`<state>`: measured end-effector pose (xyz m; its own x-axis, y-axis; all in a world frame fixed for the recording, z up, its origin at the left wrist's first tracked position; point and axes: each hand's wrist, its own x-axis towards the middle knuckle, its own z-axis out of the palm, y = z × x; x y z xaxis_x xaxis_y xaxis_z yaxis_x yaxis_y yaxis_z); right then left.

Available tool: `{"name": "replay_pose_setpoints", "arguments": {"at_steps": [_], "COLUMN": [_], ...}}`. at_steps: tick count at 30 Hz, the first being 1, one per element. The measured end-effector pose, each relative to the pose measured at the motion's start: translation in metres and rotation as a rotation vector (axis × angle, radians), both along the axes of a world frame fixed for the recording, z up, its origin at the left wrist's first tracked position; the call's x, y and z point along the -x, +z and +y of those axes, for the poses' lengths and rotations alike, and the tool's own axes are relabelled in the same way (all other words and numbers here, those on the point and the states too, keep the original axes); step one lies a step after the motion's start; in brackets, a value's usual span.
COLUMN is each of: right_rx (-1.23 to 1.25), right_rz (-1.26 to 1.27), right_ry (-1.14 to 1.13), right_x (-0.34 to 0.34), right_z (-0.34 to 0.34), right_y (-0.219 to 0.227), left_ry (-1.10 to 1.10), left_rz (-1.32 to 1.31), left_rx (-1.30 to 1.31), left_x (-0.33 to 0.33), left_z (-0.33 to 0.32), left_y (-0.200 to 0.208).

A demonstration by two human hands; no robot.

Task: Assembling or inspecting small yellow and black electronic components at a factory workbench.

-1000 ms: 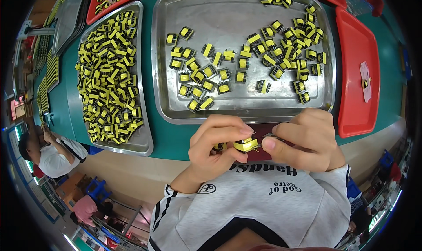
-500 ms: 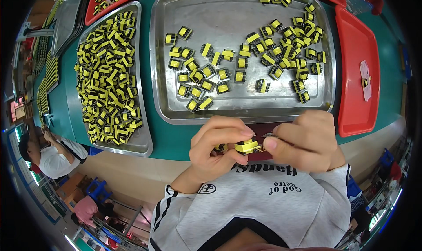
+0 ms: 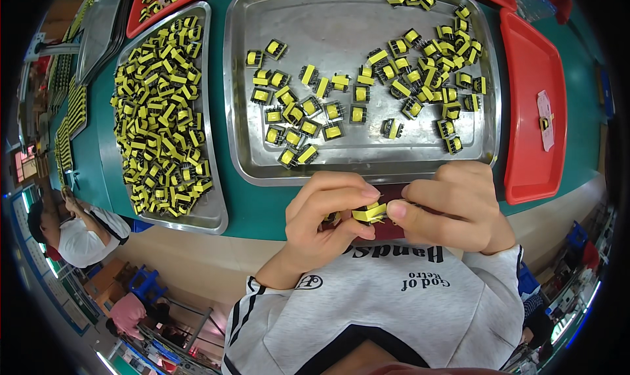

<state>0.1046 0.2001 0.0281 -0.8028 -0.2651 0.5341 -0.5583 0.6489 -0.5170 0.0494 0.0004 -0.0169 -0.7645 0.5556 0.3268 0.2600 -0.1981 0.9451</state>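
Observation:
Just past the near rim of the large metal tray (image 3: 354, 169), my left hand (image 3: 323, 208) pinches a small transformer (image 3: 369, 213) with yellow tape and a black pin base. A second yellow-and-black piece (image 3: 330, 217) shows behind its curled fingers. Close against the transformer's right side, my right hand (image 3: 453, 208) is closed, thumb and fingers pressed together. What it grips is mostly covered by the fingers. Several similar transformers (image 3: 360, 93) lie scattered in the large tray, densest at its right.
Left of the large tray, a metal tray (image 3: 216, 204) is heaped with transformers. A red tray (image 3: 518, 145) at the right holds a paper slip (image 3: 545, 121) with one piece on it. Another red tray (image 3: 136, 22) stands far left. A person (image 3: 85, 234) sits at the left.
My right hand has shifted slightly left, its thumb now against the transformer. The thin grey metal piece seen at its fingertips is now mostly hidden. My left hand has hardly moved.

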Motion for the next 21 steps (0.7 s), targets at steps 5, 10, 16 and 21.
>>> {"name": "replay_pose_setpoints", "arguments": {"at_steps": [5,10,16,21], "right_rx": [-0.009,-0.018,-0.021,-0.039], "right_rz": [0.039,0.052,0.083,0.083], "right_ry": [-0.004,0.013,0.011,0.026], "right_x": [0.0016,0.0024,0.0028,0.0028], "right_z": [-0.0014,-0.0011,-0.0015,-0.0005], "right_y": [-0.0026,-0.0038,-0.0044,-0.0045], "left_ry": [-0.004,-0.009,-0.018,0.008], "left_rz": [-0.014,-0.026,-0.055,-0.03], "left_rx": [0.001,-0.001,0.007,0.021], "left_x": [-0.0006,-0.0004,-0.0005,-0.0012], "left_z": [0.0003,0.0008,0.0012,0.0009], "left_y": [-0.0013,-0.001,0.0018,0.0015]}}
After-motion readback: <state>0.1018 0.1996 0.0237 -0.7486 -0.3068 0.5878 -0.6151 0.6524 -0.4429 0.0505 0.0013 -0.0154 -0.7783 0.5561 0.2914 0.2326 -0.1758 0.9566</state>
